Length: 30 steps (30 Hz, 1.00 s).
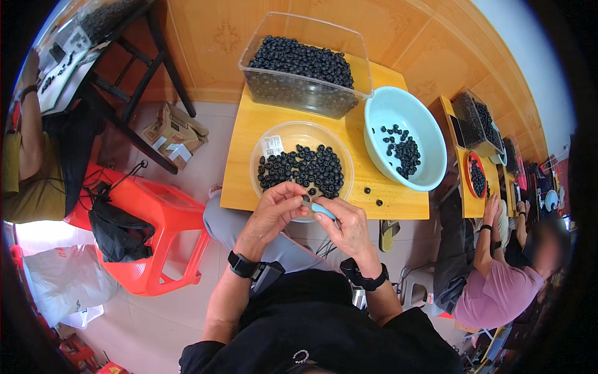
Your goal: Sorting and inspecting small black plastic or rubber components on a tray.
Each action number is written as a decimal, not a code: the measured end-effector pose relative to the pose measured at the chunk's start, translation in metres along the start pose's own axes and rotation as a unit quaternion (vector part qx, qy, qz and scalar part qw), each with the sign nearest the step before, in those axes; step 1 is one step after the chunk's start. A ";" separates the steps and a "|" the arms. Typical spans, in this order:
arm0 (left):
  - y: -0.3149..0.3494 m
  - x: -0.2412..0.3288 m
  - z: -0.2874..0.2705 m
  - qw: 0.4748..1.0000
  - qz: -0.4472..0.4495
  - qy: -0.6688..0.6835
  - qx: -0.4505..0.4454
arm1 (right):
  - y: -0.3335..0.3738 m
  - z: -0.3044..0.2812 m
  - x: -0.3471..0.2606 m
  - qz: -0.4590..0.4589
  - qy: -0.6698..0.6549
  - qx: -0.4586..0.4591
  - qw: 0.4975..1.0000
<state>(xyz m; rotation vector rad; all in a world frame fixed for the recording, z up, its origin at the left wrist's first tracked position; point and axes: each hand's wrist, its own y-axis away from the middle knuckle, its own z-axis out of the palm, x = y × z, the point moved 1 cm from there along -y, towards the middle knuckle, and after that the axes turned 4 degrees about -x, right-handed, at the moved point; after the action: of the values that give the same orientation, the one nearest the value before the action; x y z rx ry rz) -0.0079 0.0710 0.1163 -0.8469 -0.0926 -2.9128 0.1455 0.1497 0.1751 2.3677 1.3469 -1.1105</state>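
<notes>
Over the front edge of a yellow table [237,181], my two hands meet. My left hand [277,209] pinches a small round black part [306,198], mostly covered by the fingertips. In my right hand [349,227] is a light-blue-handled tool [324,210], its short metal end against the part; the exact kind is too small to tell. Just beyond my fingers, a shallow clear round tray [344,146] holds many black ring-like parts [305,168], several with a hole showing.
A clear bin [299,103] of black parts stands at the back. To the right sits a light blue basin [430,146] with some parts; two lie loose beside it. A red stool [156,212] and cardboard box [175,134] are left. People work on both sides.
</notes>
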 end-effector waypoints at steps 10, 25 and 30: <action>0.002 -0.003 -0.004 1.000 -0.008 0.019 0.005 | 0.000 -0.002 -0.002 -0.003 0.006 -0.001 1.000; -0.006 -0.002 0.000 0.998 -0.040 0.019 -0.039 | 0.004 -0.007 0.006 -0.016 -0.002 0.011 1.000; 0.000 0.010 0.009 0.993 -0.052 -0.014 -0.107 | 0.002 -0.010 0.038 0.045 0.083 0.075 0.993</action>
<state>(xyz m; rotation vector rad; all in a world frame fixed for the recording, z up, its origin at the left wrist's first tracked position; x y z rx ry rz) -0.0120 0.0712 0.1291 -0.9396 0.1827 -3.0494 0.1636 0.1782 0.1556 2.6538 1.2306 -1.0436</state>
